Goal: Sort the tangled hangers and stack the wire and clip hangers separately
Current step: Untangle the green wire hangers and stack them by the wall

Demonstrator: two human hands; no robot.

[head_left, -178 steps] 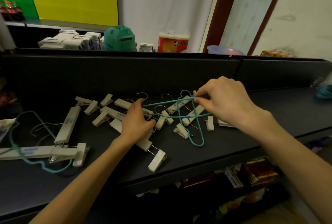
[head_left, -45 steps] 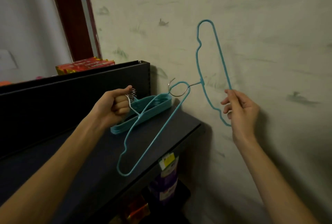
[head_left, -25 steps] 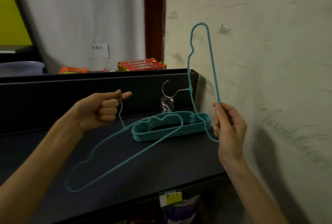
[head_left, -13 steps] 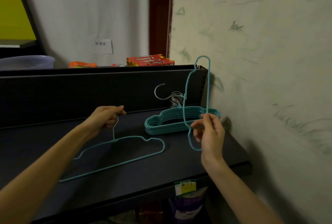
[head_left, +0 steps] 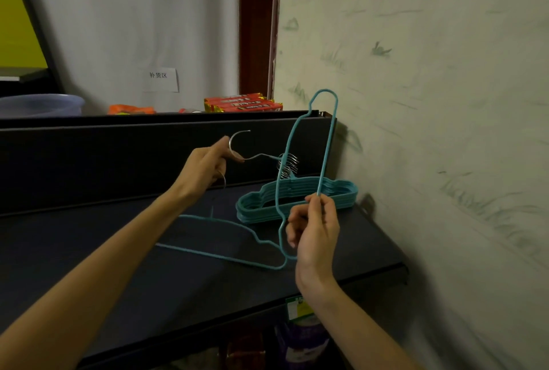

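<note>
A teal wire hanger stands on end above the dark shelf. My right hand pinches its long bar low down. My left hand pinches its silver hook between thumb and forefinger. A second teal wire hanger lies flat on the shelf below my hands. Its thin hook rises to just under my left fingers, and whether they hold it cannot be told. A stack of several teal wire hangers lies at the shelf's right end, hooks bunched against the back panel. No clip hangers are in view.
The shelf's black back panel rises behind my hands, and a marked wall closes off the right end. Red packets, an orange packet and a plastic basin sit behind the panel. Goods stand under the shelf's front edge.
My left hand rose from the flat hanger's hook and took the upright hanger's hook. The flat hanger slid right, closer to the stack. My right hand kept its hold.
</note>
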